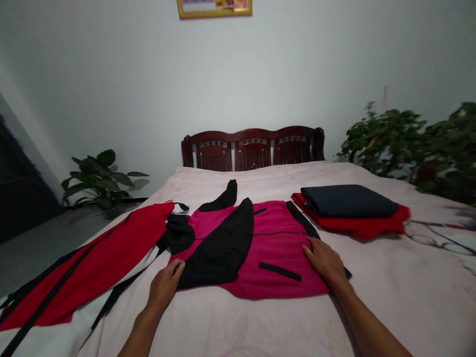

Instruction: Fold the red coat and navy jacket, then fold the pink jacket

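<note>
A pink jacket with black sleeves and hood lies front up and zipped on the bed, its hood towards the left. The near black sleeve is folded across the chest, while the far sleeve sticks out away from me. My left hand is closed on the jacket's near shoulder edge, where the folded sleeve begins. Over at the hem, my right hand grips the fabric beside the lower end of the zip; some of its fingers are hidden.
A red, white and black garment stretches along the left, touching the hood. To the right, a folded dark garment rests on a folded red one, with glasses beside them. A wooden headboard and leafy plants stand behind.
</note>
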### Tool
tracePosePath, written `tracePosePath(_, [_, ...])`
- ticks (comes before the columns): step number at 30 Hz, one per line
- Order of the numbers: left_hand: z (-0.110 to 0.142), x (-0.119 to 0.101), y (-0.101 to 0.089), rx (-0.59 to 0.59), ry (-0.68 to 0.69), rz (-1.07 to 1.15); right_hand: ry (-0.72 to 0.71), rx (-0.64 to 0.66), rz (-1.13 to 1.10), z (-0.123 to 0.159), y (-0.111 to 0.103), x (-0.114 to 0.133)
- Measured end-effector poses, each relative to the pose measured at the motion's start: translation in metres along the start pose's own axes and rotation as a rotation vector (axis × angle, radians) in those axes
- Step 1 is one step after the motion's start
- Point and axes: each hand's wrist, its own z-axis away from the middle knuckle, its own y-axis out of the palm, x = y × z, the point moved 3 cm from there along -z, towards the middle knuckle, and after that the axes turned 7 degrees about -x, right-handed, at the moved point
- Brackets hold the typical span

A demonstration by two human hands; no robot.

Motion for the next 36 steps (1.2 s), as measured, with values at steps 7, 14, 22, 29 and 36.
tracePosePath(7, [0.000, 0.000, 0.000, 0.008, 0.001, 0.001, -0.009, -0.016, -0.013, 0.001, -0.001, 0.000])
tracePosePath(14, [0.001, -0.001, -0.001, -0.008, -0.007, -0.012, -0.015, -0.006, -0.010, 0.001, -0.002, 0.001])
tracePosePath(22, [-0.001, 0.001, 0.000, -0.021, 0.010, -0.025, -0.014, -0.021, -0.014, 0.000, 0.001, -0.002])
tracePosePath(29, [0.001, -0.009, -0.003, 0.039, -0.025, -0.144, 0.003, -0.020, -0.022, 0.002, -0.002, 0.002])
tracePosePath(36, [-0.025, -0.041, 0.004, 0.161, -0.087, -0.201, 0.013, -0.027, -0.095, 0.007, -0.021, 0.008])
